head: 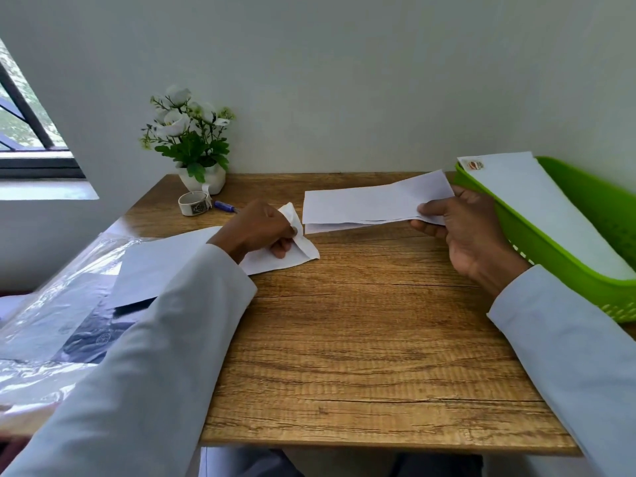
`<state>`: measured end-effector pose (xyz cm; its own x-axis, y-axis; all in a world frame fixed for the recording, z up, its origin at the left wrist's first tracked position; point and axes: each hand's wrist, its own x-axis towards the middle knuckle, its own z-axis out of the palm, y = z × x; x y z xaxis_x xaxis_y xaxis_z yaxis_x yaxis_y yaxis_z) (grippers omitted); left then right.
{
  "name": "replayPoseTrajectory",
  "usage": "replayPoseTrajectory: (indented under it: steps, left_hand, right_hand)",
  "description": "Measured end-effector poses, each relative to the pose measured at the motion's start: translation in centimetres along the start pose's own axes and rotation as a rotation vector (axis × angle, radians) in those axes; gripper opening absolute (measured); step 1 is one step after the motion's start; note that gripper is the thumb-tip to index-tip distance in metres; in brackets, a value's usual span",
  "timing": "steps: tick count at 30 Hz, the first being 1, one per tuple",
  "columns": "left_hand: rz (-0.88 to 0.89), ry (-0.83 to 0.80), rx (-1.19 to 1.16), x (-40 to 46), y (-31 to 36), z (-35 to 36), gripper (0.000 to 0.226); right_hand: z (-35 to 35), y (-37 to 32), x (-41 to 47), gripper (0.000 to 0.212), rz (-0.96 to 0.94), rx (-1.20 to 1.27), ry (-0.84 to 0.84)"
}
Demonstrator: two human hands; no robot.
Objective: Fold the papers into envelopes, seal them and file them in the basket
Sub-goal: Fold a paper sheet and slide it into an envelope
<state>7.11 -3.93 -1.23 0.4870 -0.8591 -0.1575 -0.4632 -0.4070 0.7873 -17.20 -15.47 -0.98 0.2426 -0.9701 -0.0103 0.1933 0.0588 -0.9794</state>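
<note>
Folded paper: the right hand [471, 232] pinches the folded paper [375, 204] at its right end, thumb on top and fingers under; the paper is above the table [344, 339], its long axis left to right, a little higher at the right end, open edges toward the person.
Envelope: the left hand [261, 228] grips the white envelope [296, 249] with curled fingers – its flap corner stands up beside the knuckles, and its long axis goes toward the left under the sleeve.
Basket: the green basket [537, 242] stands at the right table edge, tilted in view; a white sheet [537, 204] lies in it, long axis from far left to near right.
Open room: the near and middle part of the wooden top is bare, between both sleeves.
Left edge: a clear plastic wrap [51, 304] hangs over this edge.
Far edge: a tape roll [194, 203], a blue pen [225, 206] and a flower pot [203, 180] stand near the wall.
Labels: a small red-orange sticker [475, 164] is on the basket rim – its writing is too small to read.
</note>
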Motion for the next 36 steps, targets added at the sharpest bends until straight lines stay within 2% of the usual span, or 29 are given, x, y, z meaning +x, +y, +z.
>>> replayPoseTrajectory:
  steps: [5, 10, 15, 21, 25, 30, 32, 36]
  left_hand:
    - [0.082, 0.046, -0.016, -0.2, -0.2, 0.2, 0.023]
    - [0.169, 0.110, -0.020, -0.4, -0.2, 0.2, 0.025]
    - [0.326, 0.117, 0.117, -1.1, 0.5, 0.4, 0.026]
    - [0.427, 0.017, 0.285, -1.1, 0.9, 0.6, 0.022]
    - [0.441, 0.027, 0.246, -1.1, 1.0, 0.8, 0.024]
    - [0.457, 0.027, 0.160, -1.3, 1.0, 1.0, 0.023]
    - [0.470, 0.040, 0.137, -1.3, 0.9, 1.0, 0.022]
    - [0.479, 0.049, 0.124, -1.0, 0.6, 0.7, 0.022]
  right_hand:
    - [0.0, 0.4, 0.1, 0.038, 0.007, -0.098, -0.051]
    - [0.2, 0.7, 0.0, 0.036, -0.079, -0.232, -0.042]
    - [0.2, 0.5, -0.1, 0.033, -0.195, -0.336, 0.013]
    - [0.5, -0.4, -0.8, 0.024, -0.185, -0.140, 0.012]
    - [0.6, -0.4, -1.1, 0.025, -0.046, 0.038, -0.143]
    - [1.6, 0.5, -1.9, 0.033, 0.046, -0.014, -0.258]
    - [1.9, 0.7, -2.2, 0.028, 0.056, -0.047, -0.273]
    - [1.8, 0.3, -2.2, 0.023, -0.087, -0.085, -0.148]
